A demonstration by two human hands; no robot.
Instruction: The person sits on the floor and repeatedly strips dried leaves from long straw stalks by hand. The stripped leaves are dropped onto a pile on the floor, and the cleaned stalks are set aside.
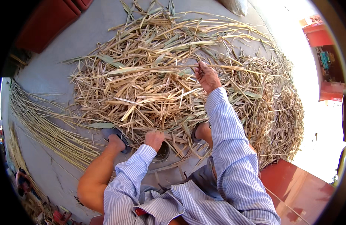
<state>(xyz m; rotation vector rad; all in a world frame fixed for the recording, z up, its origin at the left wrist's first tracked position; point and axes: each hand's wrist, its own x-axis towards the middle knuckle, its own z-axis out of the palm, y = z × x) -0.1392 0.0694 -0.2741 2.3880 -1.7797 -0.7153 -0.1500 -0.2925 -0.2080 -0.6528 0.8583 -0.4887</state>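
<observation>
My right hand [207,78] is stretched out over a broad heap of dry stalk pieces and leaf sheaths [143,92]. Its fingers pinch a long thin reed stalk [154,69], which lies roughly level from left to right above the heap. Close to my body, between my feet, my left hand [154,140] is closed in a fist. Whatever it grips, if anything, is hidden by the hand. Just below that fist sits a dark round pot [162,153], partly covered by my wrist.
Long thin stalks [49,125] lie in a bundle on the grey floor at left. My sandalled feet touch the heap's near edge. Red furniture [49,24] stands at far left, a pale sack [236,5] at the back, and a red-brown surface [293,187] at lower right.
</observation>
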